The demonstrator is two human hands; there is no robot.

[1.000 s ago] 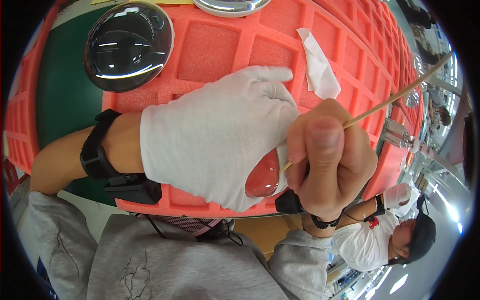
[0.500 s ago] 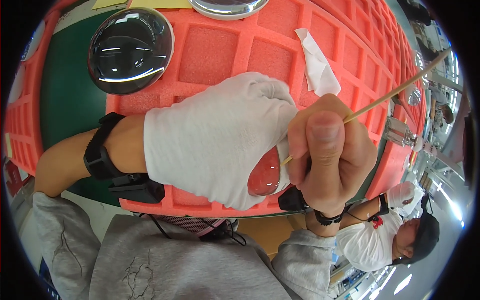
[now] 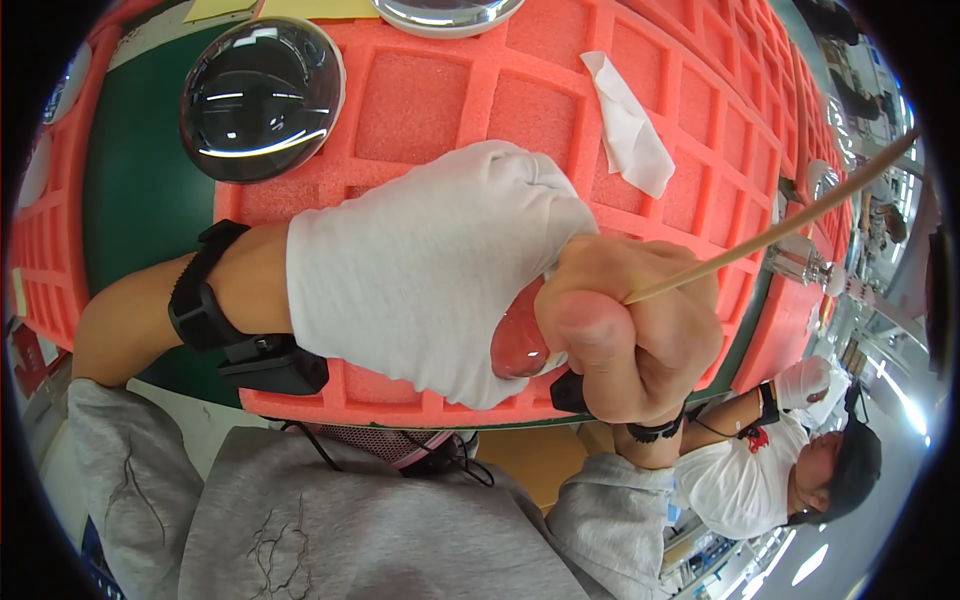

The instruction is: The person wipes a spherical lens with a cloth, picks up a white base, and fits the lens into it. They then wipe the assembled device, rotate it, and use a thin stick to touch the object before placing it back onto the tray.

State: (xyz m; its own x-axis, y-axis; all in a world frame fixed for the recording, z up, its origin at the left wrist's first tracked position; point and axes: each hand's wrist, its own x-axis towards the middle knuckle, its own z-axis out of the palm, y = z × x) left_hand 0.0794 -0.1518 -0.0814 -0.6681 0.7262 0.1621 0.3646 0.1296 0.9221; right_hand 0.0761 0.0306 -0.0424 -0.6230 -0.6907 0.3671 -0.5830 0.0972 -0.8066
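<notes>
My left hand (image 3: 430, 270), in a white cloth glove, is closed around a clear glass lens (image 3: 517, 342). Only part of the lens shows beside the glove, and red foam can be seen through it. A thin wooden stick (image 3: 780, 230) is pinched in my bare right hand (image 3: 640, 330), its long end slanting up to the right. This hand is up against the lens edge and overlaps the gloved fingers. The stick's lower tip is hidden behind my right fingers.
Red foam trays (image 3: 412, 105) with square pockets cover the green table (image 3: 135, 190). A large dark domed lens (image 3: 262, 100) lies at the left, another lens (image 3: 448, 12) at the far edge. A white wipe (image 3: 628, 125) and a clear pump bottle (image 3: 798, 258) are to the right. A co-worker (image 3: 750, 470) is at lower right.
My right hand has moved left and a little nearer, turning so it covers more of the lens and hides the stick's tip. My left hand has stayed almost still.
</notes>
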